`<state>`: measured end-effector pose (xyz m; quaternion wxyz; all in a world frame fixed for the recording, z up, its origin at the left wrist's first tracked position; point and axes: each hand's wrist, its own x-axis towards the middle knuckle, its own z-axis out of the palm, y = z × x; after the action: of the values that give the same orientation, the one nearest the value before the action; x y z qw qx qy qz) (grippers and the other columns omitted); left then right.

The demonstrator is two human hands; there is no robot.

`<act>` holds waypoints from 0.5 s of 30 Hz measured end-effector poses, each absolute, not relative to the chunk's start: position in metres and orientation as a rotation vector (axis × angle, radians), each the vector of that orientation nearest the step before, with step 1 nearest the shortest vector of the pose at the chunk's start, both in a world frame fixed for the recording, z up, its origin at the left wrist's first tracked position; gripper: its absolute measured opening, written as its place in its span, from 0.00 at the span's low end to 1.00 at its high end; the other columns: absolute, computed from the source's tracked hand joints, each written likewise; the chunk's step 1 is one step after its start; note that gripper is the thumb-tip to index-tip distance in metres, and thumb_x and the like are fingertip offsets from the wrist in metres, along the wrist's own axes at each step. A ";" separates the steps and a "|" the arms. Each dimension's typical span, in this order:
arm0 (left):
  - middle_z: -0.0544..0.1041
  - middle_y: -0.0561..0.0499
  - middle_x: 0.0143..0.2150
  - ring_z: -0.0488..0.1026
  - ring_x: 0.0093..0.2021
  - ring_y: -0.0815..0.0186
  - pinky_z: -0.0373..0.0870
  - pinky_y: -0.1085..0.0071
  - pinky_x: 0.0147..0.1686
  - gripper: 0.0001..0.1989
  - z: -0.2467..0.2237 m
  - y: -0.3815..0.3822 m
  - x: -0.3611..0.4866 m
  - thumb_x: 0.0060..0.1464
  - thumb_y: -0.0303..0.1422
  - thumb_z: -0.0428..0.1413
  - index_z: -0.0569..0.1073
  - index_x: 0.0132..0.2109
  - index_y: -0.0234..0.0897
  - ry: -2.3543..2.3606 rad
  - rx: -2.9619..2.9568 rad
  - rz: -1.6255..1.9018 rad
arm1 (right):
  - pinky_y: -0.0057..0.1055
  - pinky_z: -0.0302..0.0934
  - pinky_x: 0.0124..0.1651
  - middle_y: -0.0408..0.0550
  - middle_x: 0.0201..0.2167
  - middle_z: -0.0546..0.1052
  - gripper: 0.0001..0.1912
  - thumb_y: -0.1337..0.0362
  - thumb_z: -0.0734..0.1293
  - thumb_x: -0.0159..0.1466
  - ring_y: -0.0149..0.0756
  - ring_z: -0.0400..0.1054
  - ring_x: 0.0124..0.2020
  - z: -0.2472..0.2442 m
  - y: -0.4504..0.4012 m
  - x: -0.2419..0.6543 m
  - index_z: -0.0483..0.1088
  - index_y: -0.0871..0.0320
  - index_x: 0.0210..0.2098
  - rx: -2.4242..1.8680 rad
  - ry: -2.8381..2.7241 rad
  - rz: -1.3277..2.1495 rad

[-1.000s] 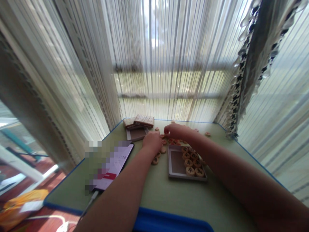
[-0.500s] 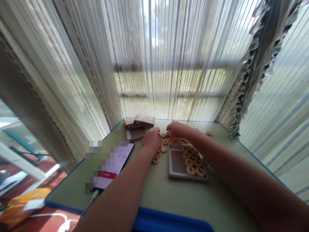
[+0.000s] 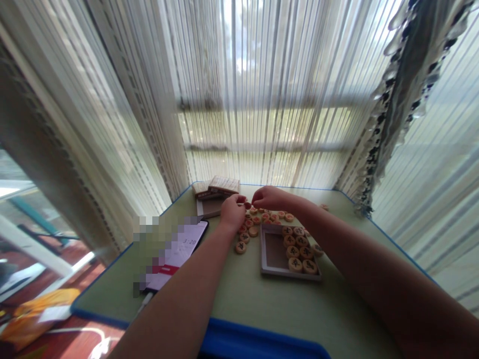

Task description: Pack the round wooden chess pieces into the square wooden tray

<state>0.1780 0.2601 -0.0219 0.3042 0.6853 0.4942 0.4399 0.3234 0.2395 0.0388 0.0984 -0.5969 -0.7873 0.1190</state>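
Head cam, L to R: shows phone (image 3: 175, 259) flat on table (image 3: 232, 304), cable at near end. Then has open box (image 3: 209, 205) at far L, w/ small boxes (image 3: 224, 184) overlapping on its far edge. Reaches fwd w/ L hand (image 3: 232, 213), forearm slanting up from bottom; pinches disc (image 3: 247, 205) at fingertips, betw. both hands, above table pieces. Below that, shows loose pieces (image 3: 253, 231) fanned out nr L hand, some w/ red marks, some blk. Next, holds 8 blk-marked pcs (image 3: 295, 265) in tray (image 3: 275, 252), 2 cols x 4 rows, R half only; L half bare. Reaches in from R w/ R hand (image 3: 272, 198), palm down, forearm passing over loose pieces; has fingertips close tog. just beside disc, can't tell if gripping. Shows single piece (image 3: 317, 250) just R of tray.
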 end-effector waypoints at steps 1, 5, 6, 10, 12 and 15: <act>0.78 0.47 0.37 0.75 0.33 0.69 0.70 0.76 0.33 0.12 -0.023 0.262 0.178 0.45 0.21 0.52 0.73 0.39 0.31 1.298 1.794 1.175 | 0.23 0.55 0.30 0.47 0.29 0.77 0.14 0.63 0.62 0.55 0.30 0.67 0.29 0.039 0.239 0.323 0.75 0.60 0.36 -1.768 -2.333 0.334; 0.78 0.47 0.36 0.75 0.34 0.68 0.70 0.76 0.31 0.09 -0.027 0.265 0.178 0.47 0.24 0.52 0.72 0.38 0.31 1.247 1.763 1.184 | 0.24 0.54 0.29 0.48 0.28 0.77 0.16 0.58 0.61 0.57 0.29 0.66 0.27 0.038 0.237 0.321 0.75 0.60 0.37 -1.772 -2.360 0.283; 0.78 0.47 0.36 0.75 0.34 0.68 0.70 0.76 0.31 0.09 -0.026 0.265 0.179 0.47 0.24 0.53 0.72 0.38 0.31 1.251 1.777 1.187 | 0.24 0.54 0.29 0.48 0.28 0.77 0.17 0.57 0.61 0.57 0.29 0.66 0.27 0.038 0.238 0.321 0.75 0.60 0.37 -1.770 -2.368 0.283; 0.77 0.47 0.38 0.74 0.33 0.69 0.69 0.75 0.34 0.09 -0.021 0.257 0.179 0.48 0.27 0.54 0.72 0.39 0.32 1.325 1.913 1.150 | 0.25 0.53 0.28 0.48 0.27 0.77 0.19 0.53 0.61 0.57 0.30 0.66 0.27 0.036 0.240 0.321 0.75 0.60 0.36 -1.780 -2.373 0.234; 0.77 0.46 0.38 0.74 0.35 0.68 0.68 0.74 0.36 0.10 -0.018 0.251 0.180 0.49 0.30 0.53 0.72 0.40 0.33 1.339 2.095 1.102 | 0.25 0.53 0.28 0.48 0.28 0.77 0.18 0.54 0.61 0.57 0.31 0.66 0.28 0.038 0.241 0.321 0.75 0.61 0.35 -1.809 -2.340 0.215; 0.77 0.46 0.38 0.72 0.40 0.64 0.66 0.71 0.41 0.10 -0.016 0.241 0.181 0.52 0.33 0.51 0.73 0.39 0.35 1.312 2.440 0.978 | 0.25 0.54 0.28 0.49 0.28 0.76 0.18 0.55 0.61 0.56 0.32 0.66 0.29 0.042 0.240 0.323 0.75 0.62 0.32 -1.884 -2.316 0.245</act>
<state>0.1814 0.2408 -0.0158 0.1015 0.8262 0.4444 0.3310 0.3229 0.2395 0.0416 0.0730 -0.6271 -0.7712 0.0817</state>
